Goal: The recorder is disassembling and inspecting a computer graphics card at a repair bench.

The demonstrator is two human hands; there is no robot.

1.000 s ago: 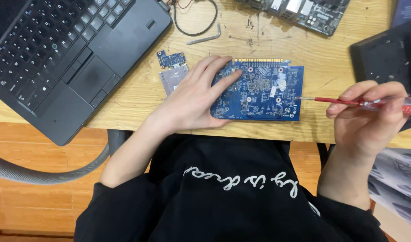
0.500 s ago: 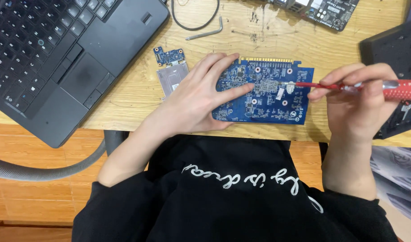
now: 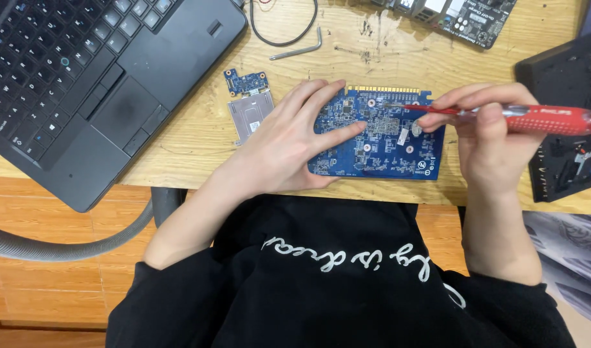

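Note:
A blue circuit board (image 3: 385, 145) with a gold edge connector lies flat on the wooden table (image 3: 199, 138). My left hand (image 3: 289, 142) rests palm down on its left part, fingers spread, pressing it to the table. My right hand (image 3: 485, 138) grips a red-handled screwdriver (image 3: 540, 118), held nearly level. The metal tip points left and sits over the upper middle of the board, near a screw hole.
An open black laptop (image 3: 89, 84) fills the left. A small blue board with a metal card slot (image 3: 249, 109) lies left of my hand. An angled hex key (image 3: 298, 48), a black cable loop (image 3: 285, 32), another circuit board (image 3: 456, 16) and a black device (image 3: 562, 116) lie around.
My right hand has brought the screwdriver left, from the board's right edge to over its upper middle. My left hand has stayed on the board.

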